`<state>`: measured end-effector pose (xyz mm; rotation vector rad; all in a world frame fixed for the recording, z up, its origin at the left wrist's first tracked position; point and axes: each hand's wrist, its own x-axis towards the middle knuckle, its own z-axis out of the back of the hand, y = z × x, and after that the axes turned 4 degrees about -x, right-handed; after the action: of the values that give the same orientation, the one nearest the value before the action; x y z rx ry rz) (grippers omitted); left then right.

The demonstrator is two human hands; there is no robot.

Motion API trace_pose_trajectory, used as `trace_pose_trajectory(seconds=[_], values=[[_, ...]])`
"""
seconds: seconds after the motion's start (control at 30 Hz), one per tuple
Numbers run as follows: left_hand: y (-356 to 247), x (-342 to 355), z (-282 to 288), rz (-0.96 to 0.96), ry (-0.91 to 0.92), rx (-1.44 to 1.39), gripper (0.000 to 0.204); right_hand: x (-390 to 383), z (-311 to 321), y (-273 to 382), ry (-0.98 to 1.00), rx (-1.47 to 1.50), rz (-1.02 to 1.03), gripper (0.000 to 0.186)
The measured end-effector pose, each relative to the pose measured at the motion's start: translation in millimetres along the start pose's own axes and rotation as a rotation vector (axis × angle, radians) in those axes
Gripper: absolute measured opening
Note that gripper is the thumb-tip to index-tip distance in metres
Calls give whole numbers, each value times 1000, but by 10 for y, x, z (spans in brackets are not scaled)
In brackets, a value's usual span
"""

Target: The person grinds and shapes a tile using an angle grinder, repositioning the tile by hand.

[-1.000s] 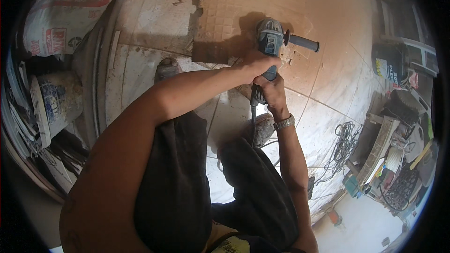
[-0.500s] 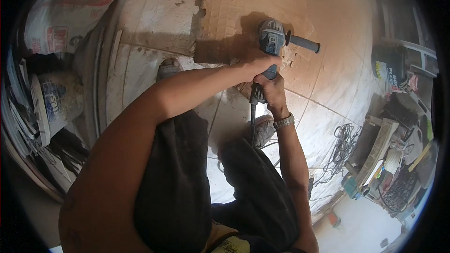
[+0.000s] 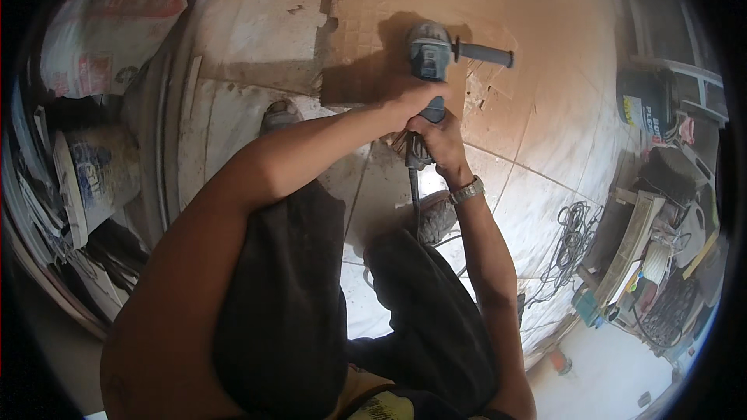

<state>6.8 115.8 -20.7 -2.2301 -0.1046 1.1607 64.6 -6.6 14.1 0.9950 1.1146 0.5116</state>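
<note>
Both my hands are closed around the body of an angle grinder [image 3: 429, 59] with a black side handle sticking out to the right. My left hand [image 3: 414, 99] wraps the body just behind the grinder's head. Farther back, my right hand [image 3: 442, 140], with a watch at the wrist, grips the rear end where the cord leaves. Under the tool lies a tile [image 3: 366, 12] with a grid-patterned, dusty underside and a notch in its left edge. The grinder's disc is hidden beneath its head, so I cannot tell whether it touches the tile.
Dusty tiles cover the floor [image 3: 537, 152]. A coiled cable [image 3: 572, 237] lies to the right, near a wooden box [image 3: 622, 253] among assorted tools. A black container [image 3: 646, 105] stands at the far right. On the left are a sack [image 3: 101, 27] and a stained bucket [image 3: 97, 167]. Dust hangs at the upper right.
The grinder and both my hands have shifted left and slightly away from me over the tile. My grip is the same.
</note>
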Motion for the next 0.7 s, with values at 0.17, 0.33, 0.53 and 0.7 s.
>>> trace_pose_trajectory(seconds=[0.17, 0.33, 0.53, 0.7], values=[[-102, -157, -134, -73, -16, 91, 25, 21, 109, -100, -49, 11, -20, 30], [-150, -289, -9, -43, -48, -57, 23, 112, 55, -76, 66, -46, 7, 36], [-210, -247, 10, -55, -71, 25, 29, 136, 0, 11, 17, -53, 18, 39], [-161, -211, 6, -110, -85, -21, 29, 142, 75, 19, 50, -113, -2, 39]])
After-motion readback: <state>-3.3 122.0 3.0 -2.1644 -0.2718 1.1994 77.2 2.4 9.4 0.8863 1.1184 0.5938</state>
